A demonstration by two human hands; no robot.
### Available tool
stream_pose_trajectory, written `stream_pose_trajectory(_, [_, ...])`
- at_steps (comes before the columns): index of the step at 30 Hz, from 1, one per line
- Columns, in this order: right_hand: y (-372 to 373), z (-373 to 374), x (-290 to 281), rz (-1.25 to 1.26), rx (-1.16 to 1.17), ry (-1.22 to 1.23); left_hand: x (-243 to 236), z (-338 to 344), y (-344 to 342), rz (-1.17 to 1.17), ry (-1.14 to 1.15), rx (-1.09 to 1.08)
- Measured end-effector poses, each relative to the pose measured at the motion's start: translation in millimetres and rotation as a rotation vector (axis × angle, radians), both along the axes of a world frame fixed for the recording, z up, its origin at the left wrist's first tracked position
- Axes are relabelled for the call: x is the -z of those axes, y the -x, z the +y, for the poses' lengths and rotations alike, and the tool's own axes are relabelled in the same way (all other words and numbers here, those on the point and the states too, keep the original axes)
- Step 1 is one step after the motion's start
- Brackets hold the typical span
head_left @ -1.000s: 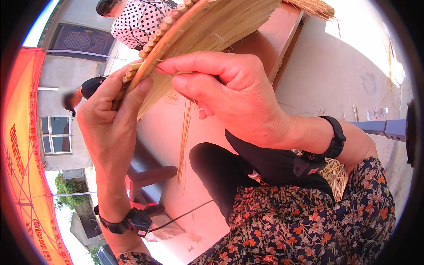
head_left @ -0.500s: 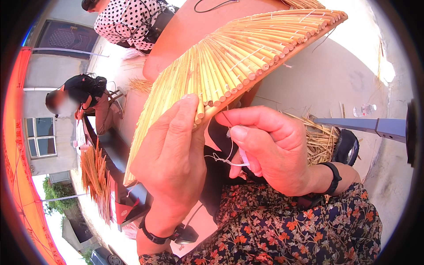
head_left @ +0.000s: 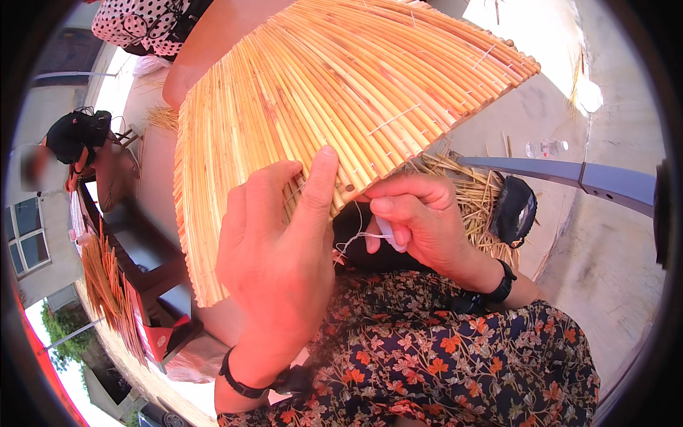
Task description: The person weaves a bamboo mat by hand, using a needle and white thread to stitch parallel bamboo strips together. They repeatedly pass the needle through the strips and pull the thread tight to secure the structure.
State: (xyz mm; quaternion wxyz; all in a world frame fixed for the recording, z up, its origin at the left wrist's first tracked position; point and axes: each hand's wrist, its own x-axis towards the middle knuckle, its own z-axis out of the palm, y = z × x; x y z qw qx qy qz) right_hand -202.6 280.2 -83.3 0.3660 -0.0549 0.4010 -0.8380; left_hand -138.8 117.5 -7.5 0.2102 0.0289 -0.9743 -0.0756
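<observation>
Wears a floral top (head_left: 441,363), near-black in ground, scattered with orange-red, dusty pink and beige leafy blooms. Has sleeves (head_left: 548,327) of the same print, ending short of the wrists. Has a bare left hand (head_left: 281,242) and bare right hand (head_left: 430,224). Carries a slim black strap (head_left: 240,386) on the left wrist, with a dark boxy unit (head_left: 290,381) beside it, and a black band (head_left: 506,281) on the right, with another dark block (head_left: 468,303). Wears black trousers (head_left: 388,261).

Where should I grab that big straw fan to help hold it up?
I'd try pinching the fan at its right corner, coming from the right, with your thumb on top and fingers underneath. That corner sticks out past both of the person's hands: the left hand lies on top lower down, and the right hand is busy there too.
</observation>
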Motion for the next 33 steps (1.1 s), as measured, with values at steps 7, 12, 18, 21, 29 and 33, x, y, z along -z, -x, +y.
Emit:
stream_pose_trajectory(7, [-3.6,1.4,7.6,-0.062,0.054,0.021,2.3,2.8,-3.0,-0.067,-0.015,0.015])
stream_pose_trajectory(12, [-7.8,-1.8,1.2,-0.096,0.048,0.000,2.5,4.1,-4.1,-0.054,-0.066,0.014])
stream_pose_trajectory(18, [-11.6,-2.5,6.2,-0.100,0.056,0.071,12.2,0.7,0.2,0.049,-0.012,0.048])
stream_pose_trajectory(21, [-13.9,-5.0,5.4,-0.126,0.070,0.075,7.3,3.3,-0.8,0.013,-0.028,0.040])
stream_pose_trajectory(29, [-15.8,-13.7,1.4,-0.142,0.121,0.080,3.3,4.3,-3.7,-0.054,-0.068,0.040])
stream_pose_trajectory(33, [-13.6,-13.8,7.6,-0.104,0.101,0.050,6.2,5.0,-6.5,-0.072,-0.070,0.048])
